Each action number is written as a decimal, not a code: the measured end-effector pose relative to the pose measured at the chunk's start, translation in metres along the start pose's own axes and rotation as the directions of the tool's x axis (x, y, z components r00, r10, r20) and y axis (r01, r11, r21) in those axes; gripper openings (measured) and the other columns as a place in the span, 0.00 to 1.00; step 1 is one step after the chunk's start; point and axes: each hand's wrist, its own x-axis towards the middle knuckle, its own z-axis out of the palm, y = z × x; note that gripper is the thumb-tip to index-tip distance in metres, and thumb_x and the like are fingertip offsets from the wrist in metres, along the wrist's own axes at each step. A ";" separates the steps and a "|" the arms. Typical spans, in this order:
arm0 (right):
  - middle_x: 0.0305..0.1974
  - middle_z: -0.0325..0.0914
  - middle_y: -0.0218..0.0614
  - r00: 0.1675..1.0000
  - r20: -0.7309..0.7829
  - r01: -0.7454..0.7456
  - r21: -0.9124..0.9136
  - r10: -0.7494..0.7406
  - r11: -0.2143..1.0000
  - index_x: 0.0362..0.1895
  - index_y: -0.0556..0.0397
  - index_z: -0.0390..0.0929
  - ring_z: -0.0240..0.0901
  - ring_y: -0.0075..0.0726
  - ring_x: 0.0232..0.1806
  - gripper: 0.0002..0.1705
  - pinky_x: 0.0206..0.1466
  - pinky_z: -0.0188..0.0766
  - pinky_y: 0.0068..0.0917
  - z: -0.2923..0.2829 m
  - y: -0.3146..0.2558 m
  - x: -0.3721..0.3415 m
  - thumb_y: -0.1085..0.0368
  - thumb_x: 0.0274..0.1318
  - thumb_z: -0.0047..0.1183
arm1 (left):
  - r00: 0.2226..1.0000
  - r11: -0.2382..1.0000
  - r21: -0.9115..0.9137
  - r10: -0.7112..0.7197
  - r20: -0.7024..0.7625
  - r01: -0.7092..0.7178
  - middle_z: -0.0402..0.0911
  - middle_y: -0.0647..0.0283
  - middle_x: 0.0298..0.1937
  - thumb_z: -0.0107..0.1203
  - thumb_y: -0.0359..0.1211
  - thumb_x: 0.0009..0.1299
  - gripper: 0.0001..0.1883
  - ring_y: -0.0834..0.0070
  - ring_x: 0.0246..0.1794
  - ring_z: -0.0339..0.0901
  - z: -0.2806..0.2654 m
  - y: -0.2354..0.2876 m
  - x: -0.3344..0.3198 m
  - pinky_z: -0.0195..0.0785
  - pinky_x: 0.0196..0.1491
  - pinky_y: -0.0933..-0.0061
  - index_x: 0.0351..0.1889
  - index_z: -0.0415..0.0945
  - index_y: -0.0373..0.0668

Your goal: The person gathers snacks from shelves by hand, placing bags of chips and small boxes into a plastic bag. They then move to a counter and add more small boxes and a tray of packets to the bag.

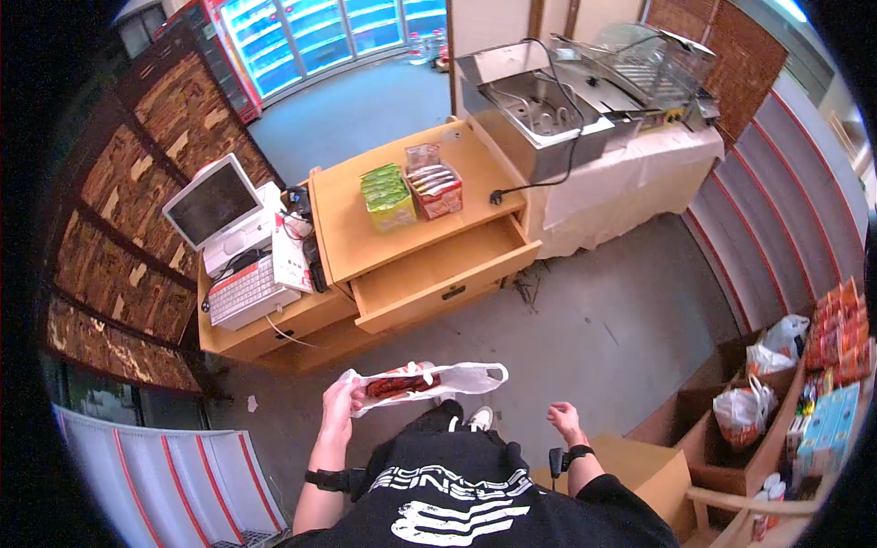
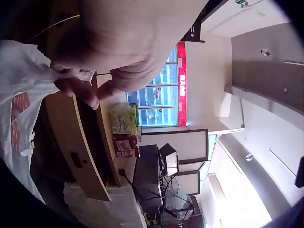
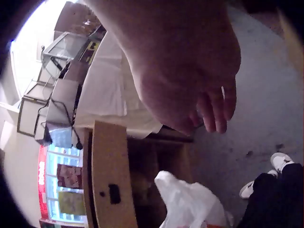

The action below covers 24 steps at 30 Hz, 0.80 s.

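Note:
My left hand (image 1: 341, 402) grips a white plastic bag (image 1: 475, 376) by one side of its mouth, in front of my body. Red packaged goods (image 1: 391, 387) show inside the bag, and its other handle loop hangs out to the right. The left wrist view shows the thumb and fingers (image 2: 85, 92) pinching the bag's gathered edge. Off to the right, my right hand (image 1: 565, 418) hovers over the floor with nothing in it. Its fingers (image 3: 217, 111) hang loosely curled in the right wrist view, where the bag (image 3: 190, 202) appears below.
Ahead is a wooden counter with a pulled-out drawer (image 1: 448, 274). On it stand a green box (image 1: 390, 201) and a red box (image 1: 437, 194) of packets. A monitor (image 1: 215, 201) is at left, a metal fryer (image 1: 539, 110) at right. Cartons with bags (image 1: 744, 411) line the right side.

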 end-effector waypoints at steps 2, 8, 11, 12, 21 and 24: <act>0.38 0.79 0.42 0.997 0.069 0.048 -0.098 -0.041 0.994 0.47 0.60 0.72 0.77 0.30 0.34 0.21 0.39 0.73 0.26 0.022 -0.032 0.015 0.62 0.49 0.54 | 1.000 0.999 -0.043 0.009 0.003 -0.009 0.73 0.69 0.23 0.55 0.35 0.64 0.07 0.84 0.20 0.66 0.005 -0.003 0.003 0.58 0.25 0.83 0.31 0.76 0.41; 0.39 0.77 0.39 0.864 0.445 0.371 -0.246 -0.236 0.895 0.52 0.56 0.69 0.74 0.29 0.40 0.24 0.41 0.70 0.25 0.083 -0.148 0.012 0.59 0.54 0.53 | 0.998 0.991 -0.132 -0.022 -0.051 0.015 0.73 0.68 0.22 0.55 0.35 0.63 0.07 0.83 0.17 0.66 0.011 -0.017 0.038 0.59 0.23 0.82 0.28 0.75 0.42; 0.40 0.77 0.38 0.796 0.547 0.442 -0.230 -0.260 0.867 0.53 0.56 0.68 0.73 0.29 0.41 0.23 0.43 0.69 0.25 0.087 -0.209 0.009 0.59 0.56 0.52 | 0.998 0.977 -0.210 -0.038 -0.045 0.028 0.73 0.68 0.21 0.55 0.34 0.63 0.06 0.84 0.17 0.65 0.020 -0.022 0.049 0.59 0.23 0.83 0.28 0.75 0.42; 0.40 0.77 0.38 0.764 0.584 0.471 -0.215 -0.274 0.855 0.54 0.55 0.68 0.73 0.29 0.41 0.23 0.43 0.69 0.25 0.092 -0.231 0.007 0.59 0.57 0.52 | 0.995 0.972 -0.228 -0.082 -0.062 0.066 0.73 0.68 0.21 0.55 0.34 0.62 0.06 0.84 0.17 0.66 0.025 -0.020 0.051 0.59 0.23 0.83 0.29 0.75 0.42; 0.52 0.67 0.47 0.775 0.566 0.180 0.227 -0.280 0.957 0.63 0.57 0.50 0.74 0.47 0.46 0.32 0.48 0.72 0.34 0.153 -0.397 0.030 0.62 0.58 0.48 | 0.974 0.948 -0.313 -0.128 -0.185 0.066 0.74 0.68 0.21 0.55 0.35 0.63 0.07 0.83 0.16 0.66 0.020 -0.050 0.042 0.59 0.22 0.83 0.29 0.76 0.41; 0.60 0.53 0.55 0.735 0.610 0.107 0.325 -0.295 0.940 0.64 0.56 0.46 0.68 0.54 0.52 0.36 0.54 0.67 0.39 0.192 -0.441 0.064 0.57 0.58 0.46 | 0.958 0.940 -0.339 -0.127 -0.258 0.034 0.74 0.68 0.21 0.55 0.36 0.63 0.09 0.83 0.17 0.67 0.023 -0.047 0.029 0.60 0.22 0.82 0.31 0.76 0.40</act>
